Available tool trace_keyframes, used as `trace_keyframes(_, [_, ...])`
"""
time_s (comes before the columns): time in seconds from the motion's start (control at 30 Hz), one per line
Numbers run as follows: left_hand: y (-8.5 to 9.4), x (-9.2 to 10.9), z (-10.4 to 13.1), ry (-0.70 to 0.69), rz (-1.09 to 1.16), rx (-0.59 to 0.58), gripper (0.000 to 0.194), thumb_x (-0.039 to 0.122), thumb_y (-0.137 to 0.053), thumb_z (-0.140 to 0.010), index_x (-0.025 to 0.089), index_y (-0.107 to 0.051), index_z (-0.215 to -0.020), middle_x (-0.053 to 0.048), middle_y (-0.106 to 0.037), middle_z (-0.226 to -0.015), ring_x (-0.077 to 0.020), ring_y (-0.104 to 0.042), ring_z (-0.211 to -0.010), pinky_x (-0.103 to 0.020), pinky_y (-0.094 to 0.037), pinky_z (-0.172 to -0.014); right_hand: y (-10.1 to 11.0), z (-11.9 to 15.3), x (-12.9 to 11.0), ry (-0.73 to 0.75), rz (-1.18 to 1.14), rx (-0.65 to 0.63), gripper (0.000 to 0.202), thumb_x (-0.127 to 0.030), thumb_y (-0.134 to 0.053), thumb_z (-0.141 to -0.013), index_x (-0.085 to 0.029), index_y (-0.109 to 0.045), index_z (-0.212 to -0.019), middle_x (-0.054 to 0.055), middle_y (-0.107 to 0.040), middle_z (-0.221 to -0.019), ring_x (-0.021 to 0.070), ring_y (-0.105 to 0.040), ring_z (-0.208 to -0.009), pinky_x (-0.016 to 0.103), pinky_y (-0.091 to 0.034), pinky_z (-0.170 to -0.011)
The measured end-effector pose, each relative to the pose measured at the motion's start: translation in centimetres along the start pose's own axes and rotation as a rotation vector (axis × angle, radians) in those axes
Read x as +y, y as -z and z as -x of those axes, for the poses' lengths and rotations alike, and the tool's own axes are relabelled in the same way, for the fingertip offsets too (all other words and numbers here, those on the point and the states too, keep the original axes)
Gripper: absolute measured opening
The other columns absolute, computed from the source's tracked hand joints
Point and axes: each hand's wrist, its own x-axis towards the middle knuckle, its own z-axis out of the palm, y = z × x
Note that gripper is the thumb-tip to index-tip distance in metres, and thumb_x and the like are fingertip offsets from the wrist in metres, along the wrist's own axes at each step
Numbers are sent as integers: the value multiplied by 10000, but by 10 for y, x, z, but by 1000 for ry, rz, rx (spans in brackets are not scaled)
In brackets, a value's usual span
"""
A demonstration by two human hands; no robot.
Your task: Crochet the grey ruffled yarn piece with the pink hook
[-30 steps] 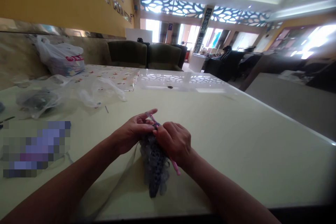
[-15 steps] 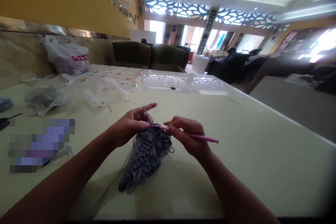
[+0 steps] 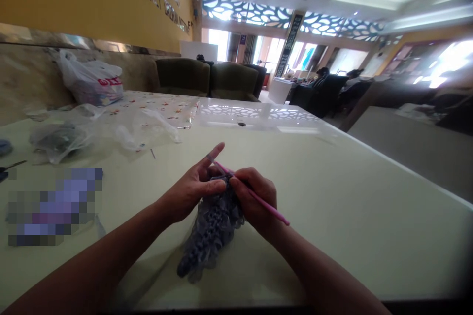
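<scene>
A grey crocheted piece with sheer ruffles hangs down from my hands over the table. My left hand pinches its top edge between thumb and fingers. Grey ribbon yarn loops over the raised left index finger. In my right hand is a pink crochet hook, held slantwise like a pen. Its tip reaches past the top edge of the piece to the ribbon by the left index finger. The right fingertips touch the work, close to the left thumb.
On the white table at left lie a pixelated purple item, a clear plastic bag with something dark inside, and dark scissors. Farther back stands a full white carrier bag by the wall. Green armchairs stand beyond.
My right hand has moved left, closer to my left hand. The hook has turned steeper, its tip now up by the left index finger. The crocheted piece has shifted slightly right and down.
</scene>
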Motion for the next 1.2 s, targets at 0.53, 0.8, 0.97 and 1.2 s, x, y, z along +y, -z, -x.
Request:
trace_keyframes(0.53, [-3, 1, -3, 204, 189, 46, 635, 147, -794, -685, 210, -635, -1297, 4, -634, -838, -136, -600, -784, -288, -439, -838, 2, 0, 6, 662, 765, -38, 109, -122, -564, -910, -180, -554, -818, -20, -499, -611, 115, -401, -541, 287, -283, -550])
trace_keyframes(0.8, [26, 20, -6, 149, 157, -86, 642, 129, -709, -702, 203, -610, -1332, -3, -601, -811, -152, -584, -800, -295, -449, -808, 15, -12, -1, 336, 242, -147, 204, -166, -554, -922, -189, -534, -720, -38, -489, -585, 81, -412, -511, 229, -337, -509])
trace_keyframes(0.97, [26, 20, -8, 148, 55, -57, 570, 164, -738, -683, 177, -677, -1249, -16, -635, -824, -136, -580, -764, -254, -453, -766, 24, -17, -1, -51, -125, -291, 230, -228, -566, -935, -182, -561, -710, -45, -525, -554, 76, -447, -464, 197, -369, -448])
trace_keyframes(1.2, [-8, 4, 3, 130, -8, -46, 454, 209, -793, -726, 211, -717, -1173, -62, -736, -987, -249, -654, -977, -377, -455, -937, 11, -12, 3, 331, 250, -201, 26, -179, -607, -903, -177, -632, -910, 64, -705, -933, 154, -658, -789, 263, -512, -700])
